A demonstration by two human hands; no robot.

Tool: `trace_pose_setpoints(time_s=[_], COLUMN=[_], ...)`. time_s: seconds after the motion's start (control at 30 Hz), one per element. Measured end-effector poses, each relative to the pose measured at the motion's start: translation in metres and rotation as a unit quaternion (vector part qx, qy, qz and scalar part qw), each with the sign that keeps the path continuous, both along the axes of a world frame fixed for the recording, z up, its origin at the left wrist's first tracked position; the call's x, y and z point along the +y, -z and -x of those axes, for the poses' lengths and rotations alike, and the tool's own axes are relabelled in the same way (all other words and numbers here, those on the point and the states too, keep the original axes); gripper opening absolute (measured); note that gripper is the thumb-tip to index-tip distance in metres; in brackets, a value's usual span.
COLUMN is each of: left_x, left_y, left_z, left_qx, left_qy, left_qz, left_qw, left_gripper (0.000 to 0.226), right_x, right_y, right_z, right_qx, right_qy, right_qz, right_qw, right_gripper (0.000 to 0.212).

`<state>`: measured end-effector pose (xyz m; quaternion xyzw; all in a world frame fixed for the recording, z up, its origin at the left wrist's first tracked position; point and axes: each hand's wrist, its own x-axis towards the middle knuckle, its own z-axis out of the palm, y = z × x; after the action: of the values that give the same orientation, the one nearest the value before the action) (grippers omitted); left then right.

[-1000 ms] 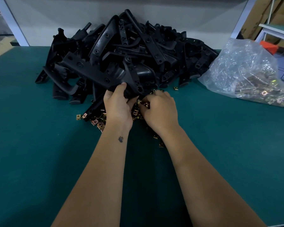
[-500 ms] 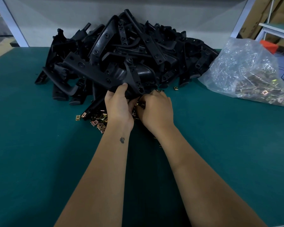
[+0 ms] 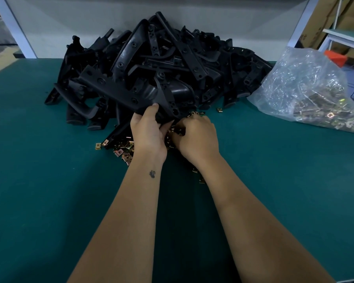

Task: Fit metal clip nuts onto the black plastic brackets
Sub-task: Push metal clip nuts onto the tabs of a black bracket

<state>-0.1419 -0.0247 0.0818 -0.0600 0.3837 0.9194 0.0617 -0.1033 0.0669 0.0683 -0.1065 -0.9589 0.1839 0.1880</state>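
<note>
black plastic bracket (image 3: pixel 119 92), a long flat piece with holes along it, is held up at the front of the heap, its near end in the left hand (image 3: pixel 148 133). that hand grips it with fingers curled around the lower edge and the thumb over the top face. the bracket slants up and to the left from the hand, lying against the pile of brackets (image 3: pixel 172 64) stacked at the back of the green table (image 3: pixel 49 180).

right hand (image 3: pixel 196 137) sits just beside the left, knuckles up, fingers curled in toward the bracket's end; its fingertips are tucked out of sight, so i cannot tell whether they pinch a clip nut. loose metal clip nuts (image 3: pixel 123 150), brass coloured, lie scattered on the table under and around both wrists, a few more (image 3: pixel 200 178) by the right forearm and one (image 3: pixel 219 109) off to the right of the heap.

clear plastic bag (image 3: pixel 307 88) holding more clip nuts rests on the table at the right, well apart from the hands.
</note>
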Motion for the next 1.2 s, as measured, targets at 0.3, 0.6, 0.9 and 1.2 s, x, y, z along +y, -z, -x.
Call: trace_pose_setpoints(time_s=[0.3, 0.6, 0.9, 1.2], left_x=[0.002, 0.001, 0.002, 0.001], left_y=[-0.001, 0.0, -0.003, 0.008], left_z=[0.0, 0.001, 0.0, -0.007], left_qx=[0.003, 0.0, 0.004, 0.27], left_qy=[-0.001, -0.002, -0.003, -0.098], left_qz=[0.004, -0.005, 0.032, 0.338], left_qw=[1.0, 1.0, 0.999, 0.896], left_gripper=[0.011, 0.01, 0.01, 0.082], right_x=[0.004, 0.008, 0.016, 0.016], right_y=[-0.001, -0.013, -0.016, -0.017], right_z=[-0.001, -0.004, -0.005, -0.007], right_qx=[0.098, 0.186, 0.198, 0.213], right_qy=[-0.011, -0.029, -0.071, -0.083], right_qz=[0.172, 0.417, 0.539, 0.511], right_qw=[0.98, 0.889, 0.816, 0.829], right_gripper=[0.01, 0.017, 0.023, 0.02])
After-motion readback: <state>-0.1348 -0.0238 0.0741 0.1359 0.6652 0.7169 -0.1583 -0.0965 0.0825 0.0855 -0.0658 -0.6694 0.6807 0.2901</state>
